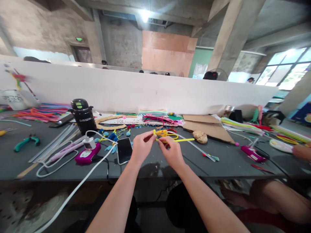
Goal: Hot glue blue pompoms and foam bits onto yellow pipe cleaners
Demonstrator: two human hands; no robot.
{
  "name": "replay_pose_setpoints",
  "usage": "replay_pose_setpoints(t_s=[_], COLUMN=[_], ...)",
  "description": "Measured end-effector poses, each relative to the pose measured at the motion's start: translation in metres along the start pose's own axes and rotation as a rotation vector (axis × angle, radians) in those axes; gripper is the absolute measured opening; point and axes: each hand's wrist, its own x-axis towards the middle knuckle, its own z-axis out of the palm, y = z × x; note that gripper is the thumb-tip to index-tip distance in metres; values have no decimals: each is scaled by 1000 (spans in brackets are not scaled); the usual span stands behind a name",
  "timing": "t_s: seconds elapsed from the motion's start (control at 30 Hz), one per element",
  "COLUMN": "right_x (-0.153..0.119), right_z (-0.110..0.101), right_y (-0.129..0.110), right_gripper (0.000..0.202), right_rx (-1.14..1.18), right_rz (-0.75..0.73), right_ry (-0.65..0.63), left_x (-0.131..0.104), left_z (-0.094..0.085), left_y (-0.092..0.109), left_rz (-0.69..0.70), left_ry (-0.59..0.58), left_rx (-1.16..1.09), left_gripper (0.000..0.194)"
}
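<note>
Above the table's front edge, my left hand (143, 145) and my right hand (172, 151) are close together in the middle of the view. Between their fingertips is a fuzzy yellow pipe cleaner (186, 140). Its straight end sticks out to the right past my right hand, and a short upright bit shows at my left fingertips. Both hands are closed in a pinch on it. Just behind lies an orange-yellow tool (161, 133), partly hidden by my fingers. A phone (124, 150) rests left of my left hand, and a light brown lump (200, 137) is to the right.
A black bottle (84, 118), a white plug on a magenta power block (87, 153) and teal pliers (27, 142) occupy the left. White cables cross the front edge. Pink pipe cleaners (160, 119) and cardboard (209, 127) lie behind. Another person's hand (301, 151) is at far right.
</note>
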Motion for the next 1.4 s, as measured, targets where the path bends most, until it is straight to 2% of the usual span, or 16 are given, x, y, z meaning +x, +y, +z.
replay_pose_setpoints(t_s=[0.3,0.73,0.8,0.93,1.1,1.27,1.4], right_x=[4,4,4,4,4,3,2], right_z=[-6,-7,-7,-8,-6,-5,-4], right_y=[6,6,5,1,-1,-1,-1], right_gripper=[15,14,14,13,12,12,14], right_rx=[11,65,62,54,51,22,14], right_rz=[7,24,17,-17,-41,-30,-15], right_ry=[-22,48,72,102,86,84,74], left_x=[-1,-5,-5,-3,-4,-5,-5], left_z=[-3,2,4,8,11,10,7], left_y=[0,6,5,5,6,7,9], left_rz=[55,-47,-60,-113,-139,-136,-123], left_ry=[-233,-404,-388,-259,-181,-89,-76], left_rx=[63,-209,-248,-274,-279,-277,-234], left_gripper=[29,39,38,38,26,28,32])
